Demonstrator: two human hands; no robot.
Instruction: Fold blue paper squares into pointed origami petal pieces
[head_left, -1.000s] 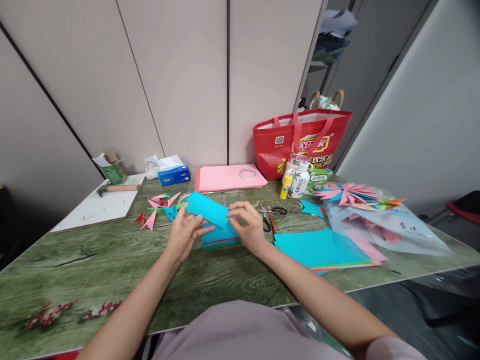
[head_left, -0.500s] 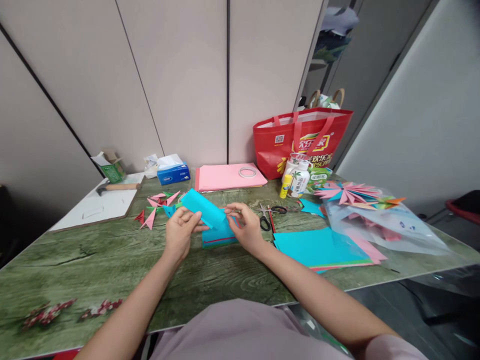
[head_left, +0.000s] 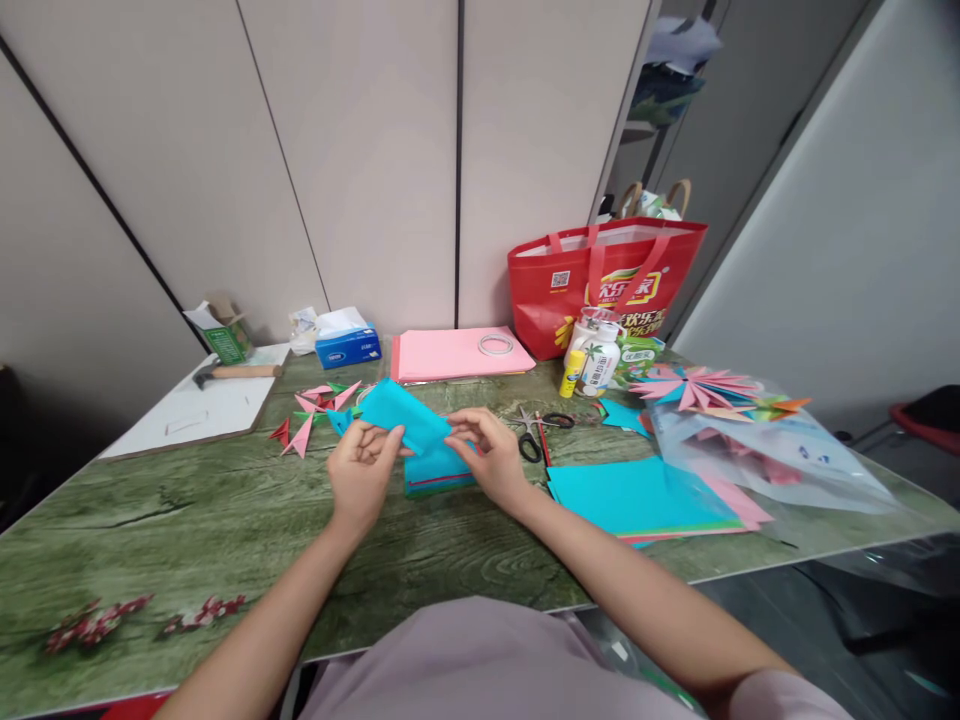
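A folded blue paper (head_left: pixel 405 412) is held up above the table between my two hands. My left hand (head_left: pixel 365 462) grips its lower left part between thumb and fingers. At its right end, my right hand (head_left: pixel 484 450) pinches the edge with thumb and fingertips. Under the held paper lies a small stack of blue sheets (head_left: pixel 442 474) with a red edge showing. Pink, red and green folded paper points (head_left: pixel 302 435) lie to the left of my left hand. Scissors (head_left: pixel 529 440) and a red pencil (head_left: pixel 543 438) lie right of my right hand.
Blue sheets (head_left: pixel 630 495) lie at right, near a plastic bag (head_left: pixel 810 455) with folded paper pieces. At the back stand a red bag (head_left: pixel 540 300), glue stick (head_left: pixel 572 373), white bottle (head_left: pixel 598 362), pink paper (head_left: pixel 442 354) and tissue pack (head_left: pixel 349 347). A hammer (head_left: pixel 244 371) rests on a white board (head_left: pixel 180 415).
The blue paper has tilted slightly and shows a broader face. The fingers of my right hand have closed in on its right edge, and my left hand has shifted a little.
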